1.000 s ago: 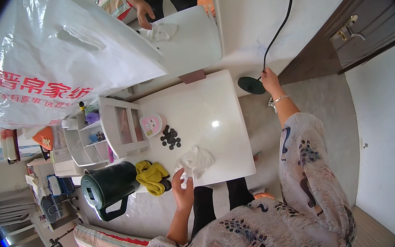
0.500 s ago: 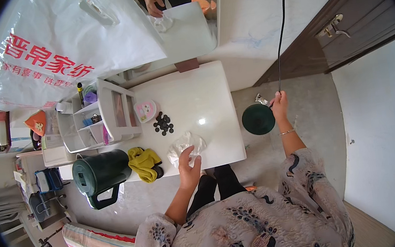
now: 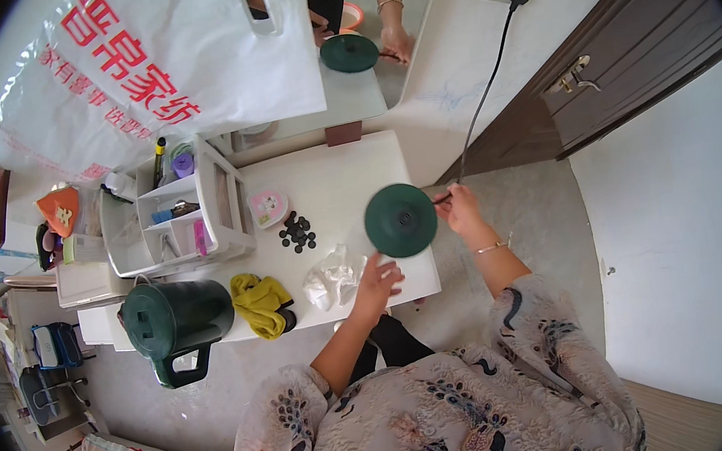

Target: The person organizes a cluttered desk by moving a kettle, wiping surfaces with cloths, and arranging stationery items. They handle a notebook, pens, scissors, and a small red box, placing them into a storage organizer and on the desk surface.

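Head view: the green kettle base (image 3: pixel 401 220), plugged in but not set down, is above the bench's (image 3: pixel 346 178) right end, apart from the kettle (image 3: pixel 178 311). Round, without a long axis, it faces up, cord (image 3: pixel 443 200) rightward. The right hand (image 3: pixel 460 207) pinches the cord; the left hand (image 3: pixel 375 287), half open, seems empty, contact unclear.

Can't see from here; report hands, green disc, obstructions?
Right hand gripping black cord beside green disc. Left hand open at disc's edge, contact unclear. Crumpled white plastic near left hand; nothing covering disc.
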A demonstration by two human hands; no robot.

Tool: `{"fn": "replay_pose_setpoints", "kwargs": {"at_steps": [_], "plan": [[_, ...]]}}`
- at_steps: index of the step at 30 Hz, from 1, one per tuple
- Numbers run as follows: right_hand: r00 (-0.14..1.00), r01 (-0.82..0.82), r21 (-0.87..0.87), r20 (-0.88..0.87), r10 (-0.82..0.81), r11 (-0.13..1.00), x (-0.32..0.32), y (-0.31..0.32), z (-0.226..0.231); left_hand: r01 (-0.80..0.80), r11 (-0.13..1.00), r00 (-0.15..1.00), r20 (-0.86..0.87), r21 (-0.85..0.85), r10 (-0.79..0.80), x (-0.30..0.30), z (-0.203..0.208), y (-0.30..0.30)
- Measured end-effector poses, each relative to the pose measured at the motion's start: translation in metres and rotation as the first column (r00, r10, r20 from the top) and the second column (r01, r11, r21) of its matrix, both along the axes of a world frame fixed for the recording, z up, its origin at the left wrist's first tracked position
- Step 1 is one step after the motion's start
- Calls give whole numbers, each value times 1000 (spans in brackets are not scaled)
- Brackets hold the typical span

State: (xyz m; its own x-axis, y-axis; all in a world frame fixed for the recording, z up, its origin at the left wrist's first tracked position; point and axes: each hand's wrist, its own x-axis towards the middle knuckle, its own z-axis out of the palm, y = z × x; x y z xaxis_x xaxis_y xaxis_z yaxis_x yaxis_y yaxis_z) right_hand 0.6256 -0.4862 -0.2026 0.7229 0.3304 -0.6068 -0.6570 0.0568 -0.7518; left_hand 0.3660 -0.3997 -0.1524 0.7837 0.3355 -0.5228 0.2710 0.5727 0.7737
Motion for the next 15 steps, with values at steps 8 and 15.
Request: {"fn": "replay_pose_setpoints", "kwargs": {"at_steps": [8, 15], "plan": [[997, -1, 42, -74, 4, 999, -3, 83, -15, -337, 923, 938, 11, -184, 345, 42, -43, 86], [958, -254, -181, 84, 273, 950, 22, 85, -29, -467, 882, 881, -119, -57, 458, 71, -54, 103]]}}
